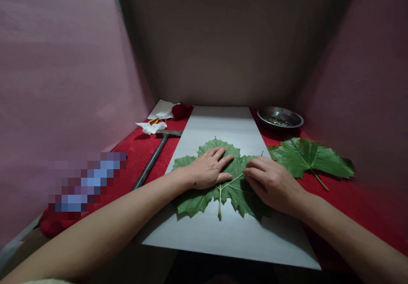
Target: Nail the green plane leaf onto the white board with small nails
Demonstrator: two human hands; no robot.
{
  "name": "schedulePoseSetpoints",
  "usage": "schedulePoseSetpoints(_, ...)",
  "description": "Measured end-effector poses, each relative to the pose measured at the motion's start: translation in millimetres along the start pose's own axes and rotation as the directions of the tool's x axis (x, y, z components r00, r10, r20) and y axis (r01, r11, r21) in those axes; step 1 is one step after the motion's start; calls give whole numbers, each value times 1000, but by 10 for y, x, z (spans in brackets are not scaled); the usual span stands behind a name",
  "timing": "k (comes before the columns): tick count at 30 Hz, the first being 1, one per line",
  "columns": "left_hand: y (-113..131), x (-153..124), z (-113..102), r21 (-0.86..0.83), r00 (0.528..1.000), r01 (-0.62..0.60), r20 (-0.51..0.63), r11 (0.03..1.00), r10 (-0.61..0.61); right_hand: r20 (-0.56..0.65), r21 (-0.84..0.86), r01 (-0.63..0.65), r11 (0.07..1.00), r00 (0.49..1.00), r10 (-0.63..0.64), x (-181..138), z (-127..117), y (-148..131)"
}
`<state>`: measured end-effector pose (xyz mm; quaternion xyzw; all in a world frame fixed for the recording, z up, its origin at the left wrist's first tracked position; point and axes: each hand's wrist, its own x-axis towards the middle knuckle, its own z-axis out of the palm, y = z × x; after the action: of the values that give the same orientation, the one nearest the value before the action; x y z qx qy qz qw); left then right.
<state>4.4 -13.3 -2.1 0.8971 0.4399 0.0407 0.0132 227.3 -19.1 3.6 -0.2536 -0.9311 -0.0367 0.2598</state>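
Left hand [208, 169] flat on jagged, veined leaf [235, 192]

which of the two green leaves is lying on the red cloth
The leaf at the far right, nearer the metal bowl; the other leaf lies on the white board, under the left hand.

red cloth [140, 152] bearing white board [219, 122], hammer [151, 161], bowl [282, 127], leaf [309, 156]

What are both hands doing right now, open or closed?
Left hand: open, fingers spread over the central leaf.
Right hand: fingers curled at the leaf's right side; whether closed on anything cannot be told.
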Motion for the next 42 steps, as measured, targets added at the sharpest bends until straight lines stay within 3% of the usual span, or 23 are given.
schedulePoseSetpoints(4,6,-6,-16,-2,1000,-9,1,1000,9,124,197,80,977,987,-105,104,-15,-298)
schedulePoseSetpoints(10,4,-14,-31,-35,999,-4,39,999,5,200,224,79,971,972,-126,137,105,-395)
schedulePoseSetpoints(15,-155,-5,-313,-242,999,-11,27,970,18,192,240,73,968,974,-121,171,109,-367)
schedulePoseSetpoints(17,-294,-53,-479,-309,998,31,-50,951,-49,192,255,82,964,972,-133,196,105,-341)
schedulePoseSetpoints(19,-448,-149,-622,-368,976,138,-109,920,-190,177,279,100,955,972,-154,218,109,-301)
schedulePoseSetpoints(22,-609,-350,-743,-376,915,313,-125,872,-383,198,339,104,935,964,-179,240,129,-232)
schedulePoseSetpoints(24,-612,-482,-759,-340,900,360,-119,869,-419,237,381,82,921,954,-183,246,141,-197)
schedulePoseSetpoints(26,-525,-586,-732,-297,914,344,-113,891,-391,252,405,65,912,951,-180,245,150,-179)
schedulePoseSetpoints(31,-160,-740,-541,-216,981,179,-32,960,-190,217,412,76,908,960,-178,218,174,-190)
schedulePoseSetpoints(37,-15,-880,-451,-191,982,163,128,968,-140,230,417,41,908,962,-149,194,162,-228)
schedulePoseSetpoints(39,-7,-899,-511,-180,982,169,118,969,-149,218,398,52,916,964,-150,206,134,-242)
schedulePoseSetpoints(42,43,-856,-588,-204,988,153,10,967,-154,221,350,72,934,963,-156,235,90,-256)
